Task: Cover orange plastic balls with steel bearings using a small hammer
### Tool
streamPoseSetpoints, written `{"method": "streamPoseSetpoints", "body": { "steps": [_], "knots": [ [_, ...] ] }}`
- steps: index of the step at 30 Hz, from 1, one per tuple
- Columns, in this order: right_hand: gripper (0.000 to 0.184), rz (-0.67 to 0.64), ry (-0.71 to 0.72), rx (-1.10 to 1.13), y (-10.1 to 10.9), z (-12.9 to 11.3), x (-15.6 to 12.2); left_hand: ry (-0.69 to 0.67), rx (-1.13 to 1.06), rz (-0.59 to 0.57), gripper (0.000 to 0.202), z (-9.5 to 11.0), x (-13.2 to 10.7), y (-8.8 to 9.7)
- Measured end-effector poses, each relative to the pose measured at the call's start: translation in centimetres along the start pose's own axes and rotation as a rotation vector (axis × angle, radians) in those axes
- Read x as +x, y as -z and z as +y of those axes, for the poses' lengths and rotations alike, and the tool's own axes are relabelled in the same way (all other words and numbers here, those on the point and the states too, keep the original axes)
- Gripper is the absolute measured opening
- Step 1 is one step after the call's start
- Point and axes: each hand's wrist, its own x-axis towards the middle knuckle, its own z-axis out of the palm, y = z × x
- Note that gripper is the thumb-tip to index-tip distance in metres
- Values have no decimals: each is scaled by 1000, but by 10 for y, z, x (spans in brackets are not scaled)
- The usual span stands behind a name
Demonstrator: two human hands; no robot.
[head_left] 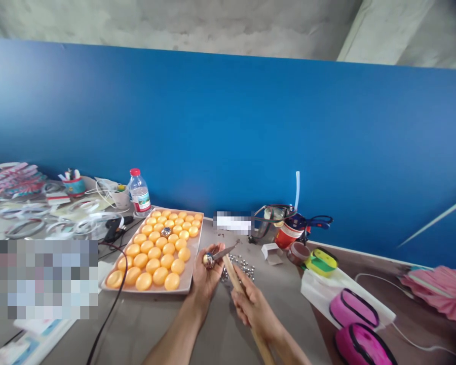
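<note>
The tray (196,243) lies left, its rim probably stopping the orange balls (160,276) rolling. The right hand (251,301) grips the stick (232,274), far end near the left hand (204,279), which cradles a silver ball (209,260), likely steadying it; beads (248,269) lie right.

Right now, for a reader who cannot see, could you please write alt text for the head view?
A person's left hand holds a shiny metallic ball, and the right hand grips a wooden stick. On the left is a tray of orange rounded pieces; small silvery beads lie by the hands, before a blue partition.
</note>
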Motion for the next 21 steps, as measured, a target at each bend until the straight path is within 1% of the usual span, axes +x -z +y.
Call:
{"method": "streamPoseSetpoints", "body": {
  "steps": [2, 5, 6, 10, 11, 12, 16, 18, 21],
  "knots": [
    [69, 22, 9, 22, -1, -1, 0, -2, 11, -12, 14, 0, 0, 0],
    [73, 112, 78, 67, -1, -4, -1, 21, 19, -46, 15, 0, 1, 0],
    [74, 112, 79, 61, -2, -5, -2, 23, 19, -45, 16, 0, 2, 1],
    [71, -16, 6, 13, -4, -7, -3, -5, 17, -11, 24, 0, 2, 4],
    [70, -26, 4, 22, -4, -7, -3, -4, 14, -14, 26, 0, 2, 4],
    [70, -14, 17, 37, -3, -7, -2, 3, 6, -24, 28, 0, 2, 4],
    [69, 107, 103, 50, 1, -5, -2, 52, -41, -61, 30, 0, 2, 3],
    [68, 81, 65, 15, 2, -4, -1, 39, -48, -46, 29, 0, 3, 3],
    [65, -12, -10, -5, 2, -5, -2, 8, -53, -28, 28, 1, 2, 3]
  ]
}}
